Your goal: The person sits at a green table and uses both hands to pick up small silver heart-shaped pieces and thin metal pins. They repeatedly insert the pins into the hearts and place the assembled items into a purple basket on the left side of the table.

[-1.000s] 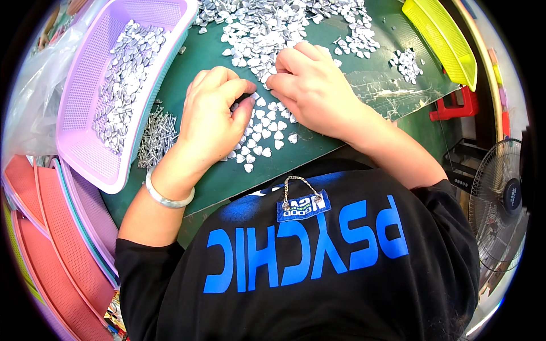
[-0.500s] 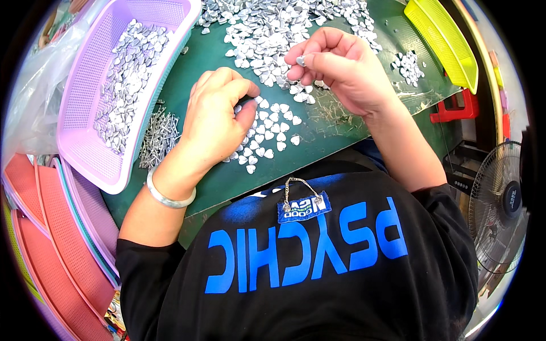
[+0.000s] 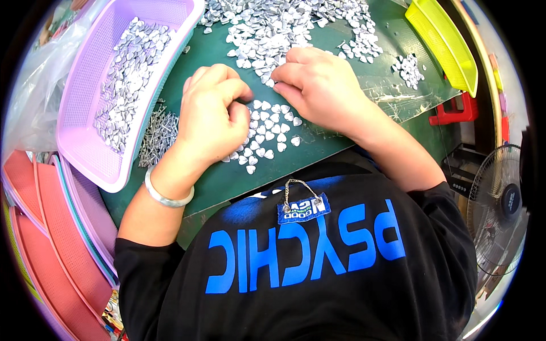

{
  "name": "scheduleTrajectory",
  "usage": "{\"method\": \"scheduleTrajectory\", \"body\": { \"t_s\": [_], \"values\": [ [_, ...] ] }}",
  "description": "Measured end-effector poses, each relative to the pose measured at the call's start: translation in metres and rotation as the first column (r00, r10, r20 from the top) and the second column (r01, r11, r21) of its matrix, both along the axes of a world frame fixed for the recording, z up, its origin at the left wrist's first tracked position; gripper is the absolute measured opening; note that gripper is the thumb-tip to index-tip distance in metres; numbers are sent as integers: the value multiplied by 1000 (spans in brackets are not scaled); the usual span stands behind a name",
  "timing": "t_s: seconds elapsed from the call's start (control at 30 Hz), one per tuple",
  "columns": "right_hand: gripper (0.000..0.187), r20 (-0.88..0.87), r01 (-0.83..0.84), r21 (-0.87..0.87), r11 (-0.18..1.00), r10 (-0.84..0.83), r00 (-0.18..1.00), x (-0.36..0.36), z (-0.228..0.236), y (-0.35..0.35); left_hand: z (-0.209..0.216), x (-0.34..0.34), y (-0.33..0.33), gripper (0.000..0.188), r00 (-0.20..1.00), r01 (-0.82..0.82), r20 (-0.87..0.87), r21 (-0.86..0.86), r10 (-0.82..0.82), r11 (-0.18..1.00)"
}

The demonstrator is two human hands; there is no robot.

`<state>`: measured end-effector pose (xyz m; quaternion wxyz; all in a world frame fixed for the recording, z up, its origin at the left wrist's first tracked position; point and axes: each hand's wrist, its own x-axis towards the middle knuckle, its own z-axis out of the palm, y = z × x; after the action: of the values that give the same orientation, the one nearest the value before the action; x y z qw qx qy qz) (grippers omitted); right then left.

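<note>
Small silver heart-shaped pieces (image 3: 267, 31) lie heaped on the green table. My right hand (image 3: 321, 85) is over the near edge of this heap, thumb and fingertips drawn together and pointing left; whatever is between them is hidden. My left hand (image 3: 213, 113) is curled, palm down, at the left side of a smaller spread of heart pieces (image 3: 270, 129), most lying flat and apart. Its fingertips are tucked under, so I cannot make out what it holds. A bracelet (image 3: 169, 193) circles my left wrist. Beside that hand lies a pile of thin metal pins (image 3: 159, 133).
A purple basket (image 3: 79, 113) with heart pieces stands on the left, above stacked red and purple baskets (image 3: 62, 244). At the far right are a small group of pieces (image 3: 408, 69) and a yellow-green basket (image 3: 449, 48). A fan (image 3: 503, 204) stands beyond the table's right edge.
My right hand has come left and down, turning palm down; the heart piece it pinched is out of sight. Some heap pieces have shifted. My left hand has stayed nearly in place.
</note>
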<state>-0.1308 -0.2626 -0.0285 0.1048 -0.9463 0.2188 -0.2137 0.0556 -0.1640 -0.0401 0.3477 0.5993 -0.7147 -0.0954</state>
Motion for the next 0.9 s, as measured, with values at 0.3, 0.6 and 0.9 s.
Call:
{"method": "scheduleTrajectory", "body": {
  "t_s": [0.3, 0.6, 0.9],
  "values": [
    [9, -24, -60, -39, 997, 59, 998, 3, -1, 4, -5, 2, -1, 36, 1000, 21, 6, 7, -21, 1000],
    [7, -33, -48, 16, 999, 48, 998, 1, 5, 3, -4, -1, -3, 44, 997, -1, 84, 1, 1, 1000],
    [10, -20, -58, 0, 998, 58, 998, 6, 3, -5, -4, 1, -3, 44, 999, -10, 44, -6, 10, 1000]
  ]
}}
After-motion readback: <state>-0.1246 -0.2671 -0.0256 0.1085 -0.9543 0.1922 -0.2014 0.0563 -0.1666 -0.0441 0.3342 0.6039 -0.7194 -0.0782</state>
